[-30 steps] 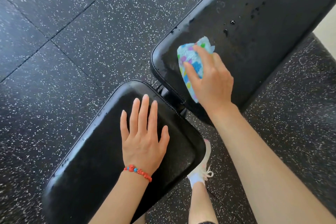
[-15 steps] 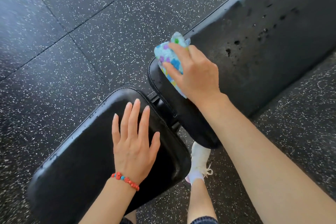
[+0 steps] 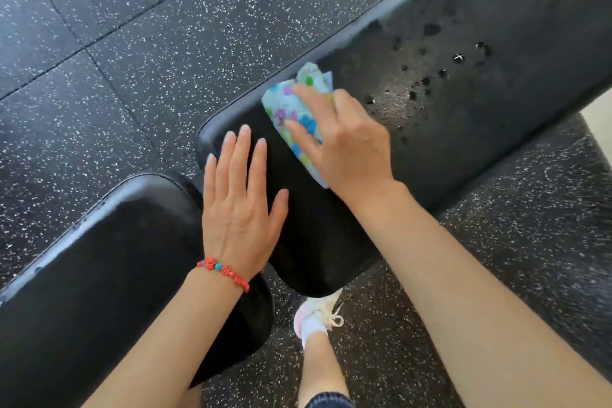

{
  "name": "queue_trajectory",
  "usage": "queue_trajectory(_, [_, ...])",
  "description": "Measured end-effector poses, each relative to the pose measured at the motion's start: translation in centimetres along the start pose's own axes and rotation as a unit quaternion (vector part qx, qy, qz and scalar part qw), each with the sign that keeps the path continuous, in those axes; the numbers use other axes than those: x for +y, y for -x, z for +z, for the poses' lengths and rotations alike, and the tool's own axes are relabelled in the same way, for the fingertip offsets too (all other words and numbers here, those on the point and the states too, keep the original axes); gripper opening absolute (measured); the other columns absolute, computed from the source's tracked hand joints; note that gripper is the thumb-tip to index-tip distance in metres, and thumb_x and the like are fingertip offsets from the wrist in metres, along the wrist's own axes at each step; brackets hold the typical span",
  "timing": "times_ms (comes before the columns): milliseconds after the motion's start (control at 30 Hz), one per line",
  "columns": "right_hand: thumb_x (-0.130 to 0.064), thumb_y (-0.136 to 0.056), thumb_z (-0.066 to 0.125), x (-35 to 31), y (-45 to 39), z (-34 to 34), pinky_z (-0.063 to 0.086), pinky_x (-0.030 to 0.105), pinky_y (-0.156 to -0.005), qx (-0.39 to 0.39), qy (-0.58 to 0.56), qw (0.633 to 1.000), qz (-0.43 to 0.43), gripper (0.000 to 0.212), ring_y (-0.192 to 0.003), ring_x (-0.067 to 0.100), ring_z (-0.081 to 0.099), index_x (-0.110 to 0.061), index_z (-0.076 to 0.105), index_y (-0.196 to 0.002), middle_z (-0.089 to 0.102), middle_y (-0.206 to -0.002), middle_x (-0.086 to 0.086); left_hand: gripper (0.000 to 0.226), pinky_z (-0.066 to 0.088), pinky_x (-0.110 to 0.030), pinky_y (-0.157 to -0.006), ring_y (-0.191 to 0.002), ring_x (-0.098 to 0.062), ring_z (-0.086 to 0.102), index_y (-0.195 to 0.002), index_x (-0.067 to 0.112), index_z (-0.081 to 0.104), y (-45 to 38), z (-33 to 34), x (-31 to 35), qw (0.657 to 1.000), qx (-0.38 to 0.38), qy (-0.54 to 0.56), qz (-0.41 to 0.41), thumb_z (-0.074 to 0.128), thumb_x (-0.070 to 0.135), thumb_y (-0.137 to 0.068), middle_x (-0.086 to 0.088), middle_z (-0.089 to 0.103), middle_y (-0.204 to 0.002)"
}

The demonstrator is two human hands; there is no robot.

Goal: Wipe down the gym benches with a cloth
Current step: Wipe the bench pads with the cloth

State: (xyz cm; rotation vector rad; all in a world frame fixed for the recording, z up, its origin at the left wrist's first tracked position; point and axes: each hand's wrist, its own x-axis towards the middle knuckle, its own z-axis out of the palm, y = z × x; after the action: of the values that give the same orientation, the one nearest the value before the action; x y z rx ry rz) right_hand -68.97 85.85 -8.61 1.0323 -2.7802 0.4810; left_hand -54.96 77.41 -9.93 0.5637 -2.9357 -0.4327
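The right hand [image 3: 351,146] presses a folded, multicoloured cloth [image 3: 296,109] against the long black desk pad [image 3: 463,116], fingers curled over the cloth. The left hand [image 3: 240,205], fingers straight, rests flat on that pad's near end, holding nothing.

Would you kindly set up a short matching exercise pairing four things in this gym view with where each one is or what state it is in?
Things:
1. cloth
2. left hand
3. droplets
4. beaded bracelet

Descriptions:
A. scattered across the long bench pad
B. around a wrist
C. pressed under the right hand
D. flat, with straight fingers, across the gap between the long bench pad and the seat pad

Pairs: 1-C, 2-D, 3-A, 4-B
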Motion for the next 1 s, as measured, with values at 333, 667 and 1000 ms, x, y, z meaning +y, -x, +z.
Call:
queue_trajectory(333, [-0.037, -0.088, 0.050, 1.9, 2.9, -1.5, 0.047, 0.030, -0.049, 0.002, 0.020, 0.999, 0.050, 0.036, -0.062, 0.023, 0.058, -0.014, 0.065, -0.112, 0.061, -0.076, 0.010, 0.055, 0.015, -0.049, -0.113, -0.137, -0.036, 0.022, -0.135, -0.004, 0.038, -0.1, 0.3, 0.7, 1.000, 0.009, -0.013, -0.023, 0.042, 0.025, -0.088, -0.024, 0.034, -0.145])
queue_trajectory(667, [-0.037, -0.084, 0.054, 9.4, 1.4, -3.5, 0.046, 0.035, -0.051, 0.034, 0.020, 0.980, 0.195, 0.040, -0.075, 0.035, 0.060, -0.016, 0.061, -0.118, 0.061, -0.088, 0.017, 0.053, 0.013, -0.048, -0.113, -0.137, -0.034, 0.023, -0.137, 0.002, 0.038, -1.1, 0.0, 1.6, 1.000, 0.005, -0.008, -0.006, 0.041, 0.026, -0.091, -0.021, 0.034, -0.146])
queue_trajectory(1000, [-0.037, -0.090, 0.054, 3.8, 10.4, -3.7, 0.042, 0.032, -0.043, 0.002, -0.016, 0.998, -0.056, 0.032, -0.052, 0.020, 0.048, -0.015, 0.067, -0.109, 0.051, -0.064, 0.005, 0.053, 0.010, -0.047, -0.112, -0.136, -0.034, 0.026, -0.138, 0.005, 0.038, -1.7, 0.9, 1.6, 0.999, 0.002, -0.048, 0.018, 0.041, 0.026, -0.089, -0.018, 0.036, -0.146])
